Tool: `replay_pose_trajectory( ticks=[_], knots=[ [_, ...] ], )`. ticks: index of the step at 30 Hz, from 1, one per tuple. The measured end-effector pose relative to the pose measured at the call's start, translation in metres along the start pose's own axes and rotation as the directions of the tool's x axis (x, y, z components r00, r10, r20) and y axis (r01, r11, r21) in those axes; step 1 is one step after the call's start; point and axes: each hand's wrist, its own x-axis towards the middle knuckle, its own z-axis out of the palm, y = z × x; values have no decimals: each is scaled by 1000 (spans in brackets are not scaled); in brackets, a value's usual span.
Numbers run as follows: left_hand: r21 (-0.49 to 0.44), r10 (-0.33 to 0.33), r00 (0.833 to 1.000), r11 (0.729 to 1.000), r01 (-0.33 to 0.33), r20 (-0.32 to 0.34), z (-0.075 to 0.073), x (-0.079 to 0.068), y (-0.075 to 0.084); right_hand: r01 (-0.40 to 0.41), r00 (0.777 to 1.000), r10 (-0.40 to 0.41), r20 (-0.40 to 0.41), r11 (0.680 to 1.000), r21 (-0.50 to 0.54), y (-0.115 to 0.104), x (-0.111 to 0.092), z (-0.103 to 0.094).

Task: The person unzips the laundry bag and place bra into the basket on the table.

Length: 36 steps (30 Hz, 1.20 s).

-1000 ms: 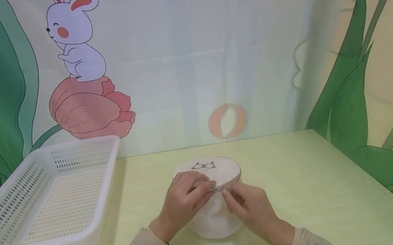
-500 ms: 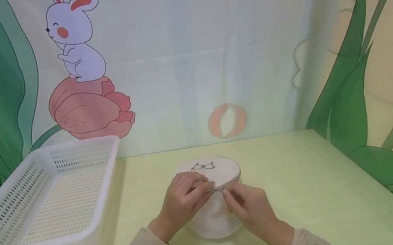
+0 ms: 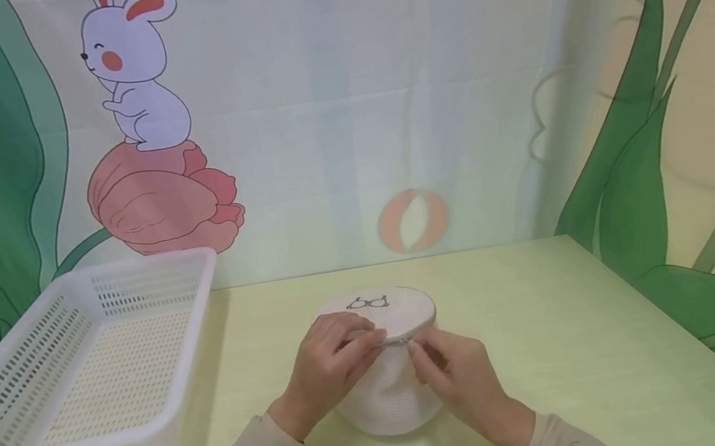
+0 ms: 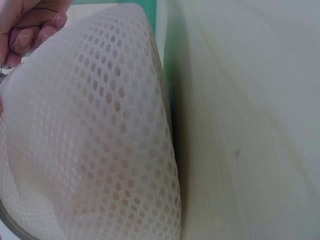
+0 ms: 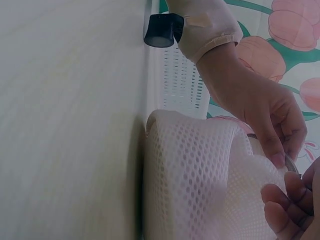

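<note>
A round white mesh laundry bag point(image 3: 389, 392) stands upright on the table, its flat top printed with a small dark outline like a pair of glasses. A grey zipper point(image 3: 395, 341) runs round the rim under the top. My left hand point(image 3: 334, 354) pinches the near rim beside the zipper, thumb in front and fingers over the top. Just to its right, my right hand point(image 3: 462, 375) pinches a small part at the zipper, probably the pull, which the fingertips hide. The mesh side point(image 4: 110, 125) fills much of the left wrist view; the right wrist view shows the mesh wall point(image 5: 187, 165) sagging inward.
A white perforated plastic basket point(image 3: 177, 397) stands on the left of the pale yellow-green table point(image 3: 550, 348). Behind the table hangs a printed cloth point(image 3: 470, 102) with a rabbit and flowers. A dark band device point(image 5: 162, 31) is on the left wrist.
My right fingertips have shifted slightly to the right along the rim, away from the left thumb. My left hand keeps its hold, and the bag stays in place.
</note>
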Motion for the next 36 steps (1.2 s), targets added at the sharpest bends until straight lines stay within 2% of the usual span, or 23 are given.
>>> replay_pose_trajectory(
  ticks=[13,20,36],
  knots=[
    [-11,-33,999,999,33,21,-3,-3,-4,-29,1000,29,-11,1000,-9,4,1,-2],
    [-19,-18,1000,1000,18,0,-3,-5,-9,-34,999,34,-18,999,-1,4,1,-2],
    [-8,-49,999,999,49,1,-6,-8,-15,-66,998,65,-26,998,-5,5,2,-4]
  ],
)
